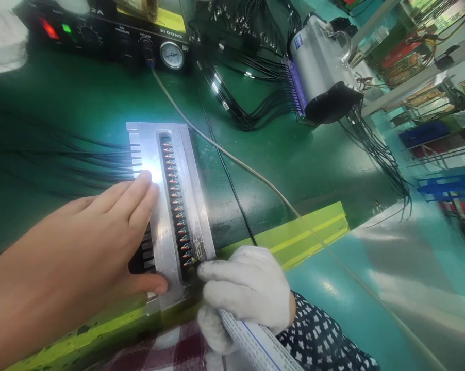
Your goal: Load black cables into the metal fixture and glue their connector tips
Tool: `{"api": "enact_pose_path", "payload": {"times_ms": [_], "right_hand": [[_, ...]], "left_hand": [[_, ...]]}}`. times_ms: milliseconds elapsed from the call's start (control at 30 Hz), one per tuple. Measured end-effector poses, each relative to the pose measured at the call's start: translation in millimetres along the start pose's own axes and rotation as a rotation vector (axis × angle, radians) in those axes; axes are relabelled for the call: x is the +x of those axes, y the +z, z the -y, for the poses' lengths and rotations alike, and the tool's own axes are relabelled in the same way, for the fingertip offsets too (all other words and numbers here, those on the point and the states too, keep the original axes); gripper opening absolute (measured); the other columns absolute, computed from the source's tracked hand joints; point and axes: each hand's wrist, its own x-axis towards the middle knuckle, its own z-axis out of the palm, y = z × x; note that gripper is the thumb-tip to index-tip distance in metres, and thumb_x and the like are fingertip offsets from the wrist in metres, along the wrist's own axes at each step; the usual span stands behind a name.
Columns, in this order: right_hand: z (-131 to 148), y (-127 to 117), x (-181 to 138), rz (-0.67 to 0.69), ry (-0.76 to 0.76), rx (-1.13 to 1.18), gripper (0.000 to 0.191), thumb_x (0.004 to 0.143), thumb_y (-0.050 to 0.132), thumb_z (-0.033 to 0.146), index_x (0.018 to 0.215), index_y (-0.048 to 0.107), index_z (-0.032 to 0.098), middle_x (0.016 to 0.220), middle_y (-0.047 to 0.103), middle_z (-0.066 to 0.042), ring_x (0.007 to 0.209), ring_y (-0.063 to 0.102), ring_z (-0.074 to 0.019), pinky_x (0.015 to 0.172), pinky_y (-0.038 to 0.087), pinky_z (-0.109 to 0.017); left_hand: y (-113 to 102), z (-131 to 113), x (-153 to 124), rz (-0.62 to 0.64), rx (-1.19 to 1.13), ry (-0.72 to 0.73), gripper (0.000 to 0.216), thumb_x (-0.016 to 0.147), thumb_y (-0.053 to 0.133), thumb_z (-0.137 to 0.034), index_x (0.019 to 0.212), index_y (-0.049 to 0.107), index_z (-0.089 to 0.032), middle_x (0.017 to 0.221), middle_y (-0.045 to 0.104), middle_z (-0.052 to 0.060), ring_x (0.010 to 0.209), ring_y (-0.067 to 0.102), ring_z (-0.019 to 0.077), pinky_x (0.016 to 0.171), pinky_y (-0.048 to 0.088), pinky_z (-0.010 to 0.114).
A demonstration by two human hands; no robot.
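My left hand point(112, 232), bare, lies with its straight fingers together across a silver metal fixture point(151, 216), thumb apart near the lower end. A long slot in the fixture shows a row of small copper-tipped wire ends point(176, 201). Thin black cables point(81, 154) run from the fixture's left side. White-gloved, my right hand point(244, 288) grips a white printed tube point(259, 342) with a blue line. The glove's fingertips are at the slot's lower right end. The tube's front end is hidden by the fingers.
A black control box point(112, 38) with a pressure gauge point(172, 55) stands at the back left. From it a thin hose point(248, 167) crosses the green bench point(248, 144). A second fixture point(300, 98) with black cables lies under a silver cylindrical object point(319, 56). Yellow-green tape point(317, 226) marks the bench edge.
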Motion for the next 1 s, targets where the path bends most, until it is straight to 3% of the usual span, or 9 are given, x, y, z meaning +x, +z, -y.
{"api": "enact_pose_path", "payload": {"times_ms": [400,533,633,767,1000], "right_hand": [[3.4,-4.1,4.5,0.054,-0.018,-0.007,0.010,0.089,0.057,0.020,0.080,0.061,0.021,0.086,0.072,0.003,0.054,0.046,-0.0128,0.050,0.024,-0.035],[2.1,-2.7,2.2,0.043,-0.014,-0.016,0.005,0.088,0.060,0.020,0.084,0.062,0.021,0.089,0.073,0.003,0.056,0.050,-0.0130,0.051,0.026,-0.035],[0.6,-1.7,0.4,0.016,-0.017,0.001,0.013,0.095,0.052,0.022,0.088,0.063,0.021,0.093,0.074,0.002,0.058,0.051,-0.0138,0.051,0.027,-0.035],[-0.2,-1.6,0.1,-0.004,-0.019,0.027,0.032,0.104,0.035,0.025,0.090,0.063,0.020,0.096,0.075,-0.001,0.057,0.052,-0.0143,0.050,0.029,-0.036],[-1.9,-3.2,1.4,-0.016,0.010,0.026,0.026,0.101,0.040,0.024,0.091,0.064,0.021,0.099,0.077,0.000,0.060,0.056,-0.0136,0.052,0.033,-0.036]], "left_hand": [[-1.2,-1.0,1.4,-0.014,0.035,0.022,0.129,0.073,0.026,-0.096,0.159,-0.013,-0.008,0.157,0.038,0.028,0.134,0.048,0.0464,0.093,0.048,0.055],[-1.3,-1.7,1.9,-0.026,0.045,0.028,0.120,0.078,0.010,-0.093,0.159,-0.013,-0.006,0.156,0.038,0.029,0.131,0.050,0.0459,0.089,0.049,0.054],[-1.0,-2.5,2.1,-0.031,0.035,0.023,0.118,0.078,0.000,-0.092,0.159,-0.014,-0.008,0.156,0.037,0.028,0.134,0.048,0.0454,0.092,0.048,0.055],[-0.9,-3.4,1.5,-0.020,0.020,0.012,0.117,0.078,0.000,-0.092,0.159,-0.015,-0.008,0.157,0.036,0.028,0.136,0.045,0.0446,0.094,0.047,0.055],[-2.2,-3.1,2.1,-0.030,0.024,0.033,0.119,0.078,0.001,-0.092,0.159,-0.013,-0.006,0.156,0.036,0.030,0.135,0.047,0.0459,0.095,0.047,0.057]]}}
